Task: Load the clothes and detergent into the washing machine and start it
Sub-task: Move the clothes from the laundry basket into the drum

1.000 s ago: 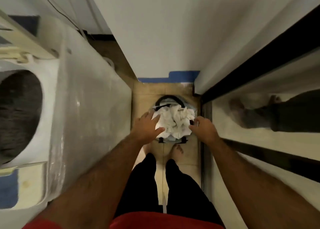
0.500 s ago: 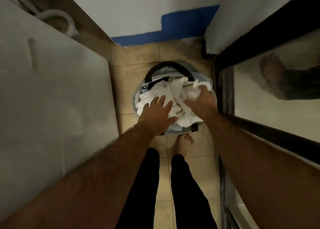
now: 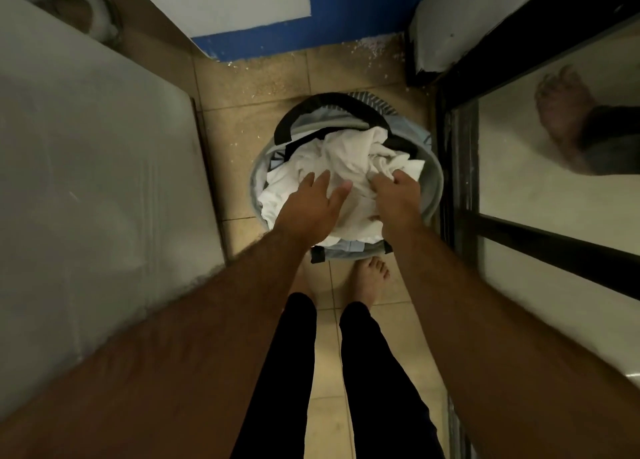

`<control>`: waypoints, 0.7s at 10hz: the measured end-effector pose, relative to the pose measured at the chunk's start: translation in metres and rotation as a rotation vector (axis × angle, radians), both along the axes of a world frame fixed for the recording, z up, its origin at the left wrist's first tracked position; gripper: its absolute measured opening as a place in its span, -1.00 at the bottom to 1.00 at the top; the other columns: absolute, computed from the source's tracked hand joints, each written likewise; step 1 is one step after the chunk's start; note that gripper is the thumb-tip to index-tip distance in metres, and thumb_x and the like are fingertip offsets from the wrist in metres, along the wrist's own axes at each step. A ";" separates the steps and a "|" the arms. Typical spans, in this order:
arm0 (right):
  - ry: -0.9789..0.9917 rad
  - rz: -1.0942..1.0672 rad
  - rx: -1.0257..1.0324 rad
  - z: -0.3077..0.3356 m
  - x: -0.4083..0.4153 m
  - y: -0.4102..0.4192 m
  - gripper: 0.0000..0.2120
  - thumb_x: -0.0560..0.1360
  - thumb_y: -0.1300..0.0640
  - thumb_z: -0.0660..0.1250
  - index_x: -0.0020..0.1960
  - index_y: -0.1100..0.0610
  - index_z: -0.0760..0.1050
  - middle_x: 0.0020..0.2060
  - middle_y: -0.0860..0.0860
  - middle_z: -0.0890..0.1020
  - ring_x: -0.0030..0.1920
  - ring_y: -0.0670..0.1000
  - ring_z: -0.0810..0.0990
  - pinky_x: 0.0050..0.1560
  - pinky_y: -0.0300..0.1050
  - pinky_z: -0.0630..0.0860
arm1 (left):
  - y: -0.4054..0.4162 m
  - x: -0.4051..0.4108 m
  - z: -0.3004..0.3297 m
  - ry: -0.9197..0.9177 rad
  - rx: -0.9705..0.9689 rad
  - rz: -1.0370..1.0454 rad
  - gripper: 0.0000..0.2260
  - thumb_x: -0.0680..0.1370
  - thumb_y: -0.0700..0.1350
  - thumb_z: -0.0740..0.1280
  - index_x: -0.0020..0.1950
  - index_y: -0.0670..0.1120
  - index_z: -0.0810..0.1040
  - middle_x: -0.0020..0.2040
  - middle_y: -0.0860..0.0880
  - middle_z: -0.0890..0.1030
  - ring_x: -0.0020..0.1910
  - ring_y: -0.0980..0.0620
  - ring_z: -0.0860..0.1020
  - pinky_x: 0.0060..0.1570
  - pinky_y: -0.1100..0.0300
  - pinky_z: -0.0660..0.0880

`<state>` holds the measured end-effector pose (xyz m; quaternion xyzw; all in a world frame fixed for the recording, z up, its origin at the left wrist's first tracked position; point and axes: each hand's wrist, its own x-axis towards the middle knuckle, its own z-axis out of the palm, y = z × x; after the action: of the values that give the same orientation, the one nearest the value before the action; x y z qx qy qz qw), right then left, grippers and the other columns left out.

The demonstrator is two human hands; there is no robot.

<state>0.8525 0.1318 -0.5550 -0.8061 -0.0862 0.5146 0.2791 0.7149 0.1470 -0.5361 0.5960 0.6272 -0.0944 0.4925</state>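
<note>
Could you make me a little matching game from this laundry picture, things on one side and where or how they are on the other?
Things:
1. left hand
2. right hand
3. white clothes
4. bare foot

States:
A. on the tiled floor just behind the basket
B. piled in the round basket
C. fingers spread, flat on the pile
D. fingers closed, gripping a fold of cloth

Pairs: 1-C, 2-D, 3-B, 4-A

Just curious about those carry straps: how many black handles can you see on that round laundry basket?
1 for certain: a black looped fabric handle arches over the round grey laundry basket's far rim. White clothes and both hands may hide another.
</note>
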 end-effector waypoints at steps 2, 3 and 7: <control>0.138 0.059 0.084 0.116 -0.005 -0.011 -0.64 0.42 0.34 0.23 -0.49 0.06 0.32 -0.50 -0.04 0.40 -0.36 -0.01 0.38 -0.24 -0.03 0.34 | 0.001 0.023 0.074 -0.440 -0.575 0.917 -0.17 0.27 0.57 0.19 0.33 0.04 0.49 0.19 -0.10 0.62 0.13 -0.11 0.61 0.15 -0.15 0.52; 0.151 0.130 0.123 0.182 -0.002 -0.022 -0.72 0.41 0.32 0.21 -0.43 0.11 0.30 -0.44 0.01 0.39 -0.32 0.00 0.37 -0.18 -0.01 0.33 | -0.012 0.027 0.138 -0.505 -0.578 1.050 -0.41 0.42 0.32 0.30 0.29 -0.03 0.55 0.19 -0.10 0.63 0.11 -0.07 0.63 0.06 0.02 0.56; 0.360 0.298 0.346 0.399 0.011 -0.029 -0.44 0.40 -0.16 0.47 0.29 0.12 0.51 0.11 0.08 0.67 0.13 0.06 0.66 0.25 0.09 0.53 | -0.032 0.033 0.398 -0.524 -0.351 1.177 -0.67 0.65 0.03 0.15 -0.16 -0.10 0.56 -0.30 -0.07 0.64 -0.29 -0.06 0.60 -0.16 -0.02 0.51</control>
<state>0.8630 0.1030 -0.1565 -0.6206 -0.2391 0.6625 0.3446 0.7478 0.1155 -0.1380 0.0684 0.6827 0.2372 0.6877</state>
